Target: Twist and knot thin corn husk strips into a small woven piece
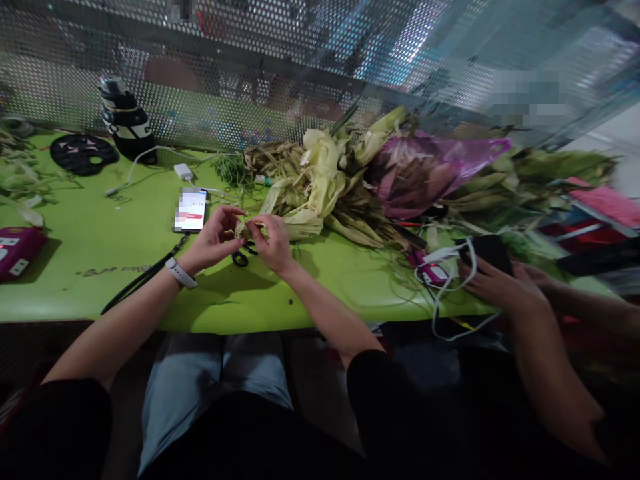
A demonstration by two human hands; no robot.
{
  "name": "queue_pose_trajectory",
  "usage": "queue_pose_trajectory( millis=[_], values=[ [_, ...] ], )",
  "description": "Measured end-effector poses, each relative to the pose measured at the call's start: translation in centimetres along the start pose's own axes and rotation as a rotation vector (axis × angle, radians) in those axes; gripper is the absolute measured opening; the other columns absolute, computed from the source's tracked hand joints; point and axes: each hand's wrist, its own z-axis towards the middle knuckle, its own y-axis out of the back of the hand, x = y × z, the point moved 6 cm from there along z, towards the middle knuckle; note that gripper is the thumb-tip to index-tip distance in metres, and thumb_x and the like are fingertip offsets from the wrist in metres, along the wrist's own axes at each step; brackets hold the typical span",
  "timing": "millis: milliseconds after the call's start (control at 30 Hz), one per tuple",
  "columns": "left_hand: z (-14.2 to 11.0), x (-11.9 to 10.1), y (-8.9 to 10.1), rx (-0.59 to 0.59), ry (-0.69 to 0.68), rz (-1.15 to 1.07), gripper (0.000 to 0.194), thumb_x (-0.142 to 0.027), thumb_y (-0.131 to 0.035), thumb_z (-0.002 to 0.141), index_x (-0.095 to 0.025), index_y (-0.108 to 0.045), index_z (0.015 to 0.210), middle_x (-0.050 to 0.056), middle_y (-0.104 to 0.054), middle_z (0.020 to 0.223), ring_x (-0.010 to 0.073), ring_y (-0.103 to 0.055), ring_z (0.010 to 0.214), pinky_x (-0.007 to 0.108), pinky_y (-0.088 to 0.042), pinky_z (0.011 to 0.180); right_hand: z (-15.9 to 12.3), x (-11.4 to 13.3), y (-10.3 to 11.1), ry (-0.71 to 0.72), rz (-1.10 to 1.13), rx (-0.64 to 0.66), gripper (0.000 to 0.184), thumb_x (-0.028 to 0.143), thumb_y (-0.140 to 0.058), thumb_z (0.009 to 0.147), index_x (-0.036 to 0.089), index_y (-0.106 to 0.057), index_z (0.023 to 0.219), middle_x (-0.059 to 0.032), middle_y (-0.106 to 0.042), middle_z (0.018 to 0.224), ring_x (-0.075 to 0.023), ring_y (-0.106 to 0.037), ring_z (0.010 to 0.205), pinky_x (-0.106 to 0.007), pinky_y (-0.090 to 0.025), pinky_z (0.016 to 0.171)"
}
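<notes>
centrally, small pale-green piece (242, 231) between my left hand (214, 239) and right hand (273, 243), both pinching it, just above desk (240, 300); long axis unclear; husk heap (325, 175) beyond, nearer my right hand.

So the table (250, 293) is bright lime green plastic-looking stuff, kinda shiny, with dark scribbles (110, 271) on it around 9 o'clock. Behind it, from 10 to 1 o'clock, there's a metal screen (240, 73) full of little round holes, with bluish glare up at 1. Blurry pale patch (623, 87) at 2. Down at 6, under the table, it's too dark to make out the floor.
</notes>
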Motion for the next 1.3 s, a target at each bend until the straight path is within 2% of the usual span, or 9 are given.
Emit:
queue_pose_trajectory(
  millis=[167,333,600,767,900,1133,1300],
  values=[
    [0.3,-0.2,0.4,-0.052,0.020,0.001,0.059,-0.011,-0.077,0.073,-0.023,-0.051,0.124,0.000,-0.053,0.091,0.0090,-0.056,0.076,0.020,-0.051,0.067,-0.2,-0.5,-0.8,-0.079,0.216,0.076,0.029,0.047,-0.044,0.098,0.021,-0.056,0.095,-0.0045,-0.066,0.088,-0.0153,-0.061,0.082,-0.029,-0.049,0.076],
    [0.4,1.1,0.8,-0.073,0.190,-0.110,0.065,-0.013,-0.079,0.071,-0.024,-0.049,0.128,0.001,-0.056,0.097,0.0095,-0.061,0.074,0.025,-0.056,0.066,-0.1,-0.7,-0.6,-0.111,0.251,0.035,0.030,0.050,-0.045,0.097,0.022,-0.055,0.092,-0.0028,-0.066,0.085,-0.0139,-0.062,0.078,-0.029,-0.050,0.076],
    [0.0,2.8,1.3,-0.160,0.467,-0.350,0.049,-0.009,-0.078,0.071,-0.020,-0.061,0.116,0.001,-0.065,0.091,0.0102,-0.067,0.075,0.023,-0.057,0.067,-0.1,-0.3,-0.3,-0.018,0.203,0.001,0.026,0.044,-0.045,0.098,0.022,-0.057,0.093,-0.0036,-0.066,0.086,-0.0144,-0.063,0.083,-0.028,-0.050,0.078],
    [-0.4,3.5,0.8,-0.047,0.581,-0.388,0.025,-0.011,-0.078,0.072,-0.014,-0.070,0.096,0.006,-0.070,0.087,0.0119,-0.068,0.073,0.026,-0.057,0.067,-0.2,-0.3,-0.6,0.061,0.139,0.055,0.024,0.039,-0.043,0.100,0.022,-0.059,0.097,-0.0053,-0.066,0.088,-0.0164,-0.063,0.087,-0.031,-0.049,0.081],
    [-0.3,3.7,1.0,-0.055,0.541,-0.381,0.019,-0.012,-0.079,0.071,-0.015,-0.070,0.088,0.003,-0.069,0.081,0.0112,-0.067,0.070,0.028,-0.057,0.071,-0.2,-0.3,-0.5,0.027,0.137,0.047,0.025,0.042,-0.044,0.099,0.022,-0.059,0.095,-0.0058,-0.067,0.086,-0.0167,-0.063,0.084,-0.032,-0.050,0.079],
    [0.1,3.2,1.0,-0.109,0.389,-0.386,0.025,-0.016,-0.084,0.065,-0.015,-0.069,0.085,0.001,-0.067,0.080,0.0087,-0.063,0.069,0.022,-0.052,0.066,-0.2,-0.9,-0.5,-0.245,0.348,-0.002,0.030,0.051,-0.050,0.093,0.021,-0.053,0.092,0.0008,-0.063,0.074,-0.0112,-0.059,0.064,-0.025,-0.047,0.063],
    [0.5,2.8,1.6,-0.143,0.295,-0.273,0.023,-0.016,-0.082,0.069,-0.015,-0.069,0.087,0.001,-0.066,0.082,0.0087,-0.062,0.071,0.023,-0.050,0.068,0.0,-2.1,-0.9,-0.361,0.412,0.069,0.035,0.056,-0.051,0.091,0.021,-0.053,0.095,0.0057,-0.054,0.060,-0.0095,-0.051,0.052,-0.024,-0.040,0.053]
  ],
)
